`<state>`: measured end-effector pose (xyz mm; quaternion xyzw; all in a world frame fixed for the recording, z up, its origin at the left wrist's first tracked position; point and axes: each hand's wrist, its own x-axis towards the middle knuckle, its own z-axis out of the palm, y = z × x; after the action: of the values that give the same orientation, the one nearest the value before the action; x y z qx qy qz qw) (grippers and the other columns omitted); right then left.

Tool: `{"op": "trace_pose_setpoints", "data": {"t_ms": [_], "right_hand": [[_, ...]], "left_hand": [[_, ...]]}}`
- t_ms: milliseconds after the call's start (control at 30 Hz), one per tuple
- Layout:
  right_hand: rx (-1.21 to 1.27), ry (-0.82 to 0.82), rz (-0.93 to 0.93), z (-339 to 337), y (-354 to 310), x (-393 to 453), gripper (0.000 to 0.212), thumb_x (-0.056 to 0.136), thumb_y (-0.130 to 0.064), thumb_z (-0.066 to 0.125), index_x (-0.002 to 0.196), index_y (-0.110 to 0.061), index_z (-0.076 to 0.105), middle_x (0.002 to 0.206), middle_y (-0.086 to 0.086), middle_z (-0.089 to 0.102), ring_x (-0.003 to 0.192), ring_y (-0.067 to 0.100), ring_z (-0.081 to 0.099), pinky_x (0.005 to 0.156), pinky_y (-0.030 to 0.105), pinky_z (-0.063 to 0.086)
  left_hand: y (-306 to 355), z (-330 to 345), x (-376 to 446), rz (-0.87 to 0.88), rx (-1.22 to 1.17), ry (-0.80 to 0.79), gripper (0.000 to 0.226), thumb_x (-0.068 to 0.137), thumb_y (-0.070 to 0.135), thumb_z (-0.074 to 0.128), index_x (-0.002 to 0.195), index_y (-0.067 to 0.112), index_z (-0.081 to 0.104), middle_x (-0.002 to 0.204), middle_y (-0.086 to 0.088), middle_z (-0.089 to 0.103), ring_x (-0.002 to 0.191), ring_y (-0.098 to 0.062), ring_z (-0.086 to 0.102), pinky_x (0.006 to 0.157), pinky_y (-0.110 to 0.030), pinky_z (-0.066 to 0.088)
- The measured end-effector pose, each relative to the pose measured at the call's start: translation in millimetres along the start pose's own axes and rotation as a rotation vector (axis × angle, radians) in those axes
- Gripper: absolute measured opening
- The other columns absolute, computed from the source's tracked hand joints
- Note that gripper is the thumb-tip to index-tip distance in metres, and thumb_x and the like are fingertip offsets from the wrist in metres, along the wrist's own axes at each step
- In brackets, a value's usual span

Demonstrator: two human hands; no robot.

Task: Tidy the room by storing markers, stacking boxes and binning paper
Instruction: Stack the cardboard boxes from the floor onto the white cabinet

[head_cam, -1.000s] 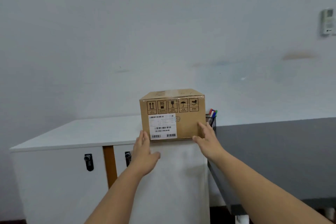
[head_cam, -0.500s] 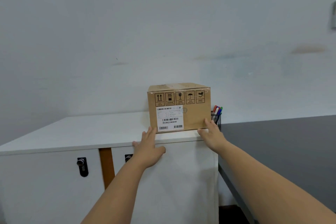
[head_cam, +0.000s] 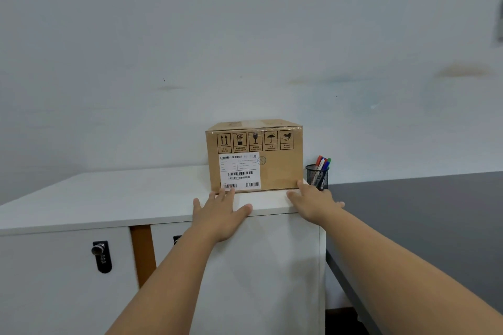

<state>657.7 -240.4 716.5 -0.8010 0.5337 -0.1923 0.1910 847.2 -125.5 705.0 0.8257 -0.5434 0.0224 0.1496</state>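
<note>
A brown cardboard box [head_cam: 277, 160] with a white shipping label stands upright on the white cabinet top [head_cam: 109, 196], near its right front corner. My left hand [head_cam: 217, 212] lies flat at the cabinet's front edge, fingertips touching the box's lower left front. My right hand [head_cam: 313, 201] rests flat at the box's lower right corner, fingers spread. Neither hand grips anything. Behind the box's right side, a black mesh pen cup [head_cam: 317, 177] holds several coloured markers [head_cam: 322, 164].
The white cabinet has two doors with black combination locks [head_cam: 102, 255] and a brown strip [head_cam: 143, 253] between them. A dark grey table [head_cam: 424, 226] adjoins on the right, lower than the cabinet top. A pale wall stands behind.
The box has slid farther back onto the cabinet top. Both hands have come off its sides and now lie flat at its bottom front edge.
</note>
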Motion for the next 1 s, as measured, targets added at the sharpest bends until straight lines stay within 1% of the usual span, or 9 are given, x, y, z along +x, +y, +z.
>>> {"op": "trace_pose_setpoints", "data": {"t_ms": [100, 233, 433, 533, 600, 667, 767, 867, 1000], "right_hand": [[-0.007, -0.051, -0.022, -1.3, -0.2, 13.8, 0.068, 0.081, -0.062, 0.02, 0.139, -0.029, 0.032, 0.145, 0.003, 0.043, 0.131, 0.036, 0.039, 0.104, 0.061, 0.031], [0.004, -0.085, -0.015, 8.7, 8.5, 53.8, 0.08, 0.076, -0.064, 0.02, 0.144, -0.024, 0.029, 0.147, 0.006, 0.04, 0.131, 0.035, 0.04, 0.103, 0.057, 0.037], [-0.072, -0.043, -0.037, 3.1, -6.5, 44.9, 0.053, 0.096, -0.043, 0.04, 0.136, -0.008, 0.045, 0.134, 0.015, 0.053, 0.122, 0.034, 0.052, 0.097, 0.043, 0.042], [-0.144, -0.025, -0.047, 4.2, -4.3, 41.4, 0.058, 0.093, -0.048, 0.031, 0.138, -0.013, 0.043, 0.139, 0.013, 0.049, 0.126, 0.034, 0.047, 0.1, 0.046, 0.042], [-0.187, 0.019, -0.061, 5.6, -1.0, 31.5, 0.066, 0.088, -0.052, 0.02, 0.143, -0.019, 0.037, 0.151, 0.01, 0.035, 0.137, 0.035, 0.034, 0.107, 0.05, 0.036], [-0.102, 0.177, -0.082, 11.5, 2.5, 12.9, 0.057, 0.094, -0.044, 0.027, 0.147, -0.024, 0.034, 0.16, 0.006, 0.018, 0.143, 0.034, 0.02, 0.112, 0.05, 0.027], [0.23, 0.349, -0.078, 29.6, 9.2, -40.7, 0.053, 0.095, -0.03, 0.043, 0.147, -0.029, 0.034, 0.163, 0.001, 0.007, 0.147, 0.029, 0.009, 0.117, 0.047, 0.019], [0.456, 0.337, -0.127, 56.3, 29.1, -107.9, 0.052, 0.092, -0.017, 0.049, 0.141, -0.031, 0.041, 0.163, -0.006, 0.005, 0.147, 0.017, 0.003, 0.117, 0.036, 0.015], [0.424, 0.281, -0.274, 87.5, 69.6, -195.0, 0.044, 0.09, -0.01, 0.055, 0.126, -0.034, 0.054, 0.159, -0.011, 0.016, 0.144, 0.01, 0.013, 0.11, 0.027, 0.018]], "left_hand": [[2.7, 2.2, 6.8, 0.042, 0.05, -0.006, 0.074, 0.097, 0.064, 0.016, 0.159, 0.024, 0.008, 0.167, 0.006, 0.005, 0.153, -0.025, -0.006, 0.12, -0.054, -0.005], [7.9, 4.1, 16.6, 0.045, 0.113, -0.015, 0.074, 0.097, 0.066, 0.011, 0.159, 0.026, 0.007, 0.167, 0.003, 0.003, 0.153, -0.028, -0.011, 0.12, -0.054, -0.006], [11.2, 6.4, 26.5, 0.023, 0.101, -0.003, 0.077, 0.094, 0.068, 0.019, 0.159, 0.027, 0.008, 0.167, -0.001, 0.004, 0.151, -0.031, -0.015, 0.12, -0.055, -0.008], [10.3, 5.3, 28.2, 0.022, 0.09, -0.015, 0.077, 0.094, 0.069, 0.019, 0.159, 0.028, 0.01, 0.167, -0.001, 0.004, 0.152, -0.03, -0.014, 0.12, -0.055, -0.008], [9.3, 4.8, 24.0, 0.037, 0.125, -0.017, 0.077, 0.094, 0.069, 0.013, 0.158, 0.028, 0.011, 0.167, -0.002, 0.004, 0.152, -0.03, -0.012, 0.12, -0.056, -0.008], [7.8, 5.4, 13.8, 0.038, 0.114, 0.038, 0.075, 0.095, 0.067, 0.01, 0.158, 0.026, 0.016, 0.166, -0.001, 0.009, 0.153, -0.029, -0.007, 0.12, -0.056, -0.006], [9.4, 19.7, -17.9, 0.06, 0.019, 0.197, 0.067, 0.099, 0.059, 0.02, 0.156, 0.024, 0.022, 0.165, 0.003, 0.015, 0.153, -0.025, 0.0, 0.121, -0.054, -0.004], [13.3, 58.1, -72.6, 0.178, -0.158, 0.304, 0.058, 0.1, 0.049, 0.037, 0.154, 0.029, 0.027, 0.166, 0.01, 0.004, 0.153, -0.018, -0.008, 0.121, -0.051, -0.006], [14.4, 117.8, -152.8, 0.244, -0.302, 0.199, 0.044, 0.1, 0.043, 0.045, 0.143, 0.037, 0.046, 0.165, 0.015, 0.003, 0.152, -0.016, -0.015, 0.119, -0.051, -0.009]]}}
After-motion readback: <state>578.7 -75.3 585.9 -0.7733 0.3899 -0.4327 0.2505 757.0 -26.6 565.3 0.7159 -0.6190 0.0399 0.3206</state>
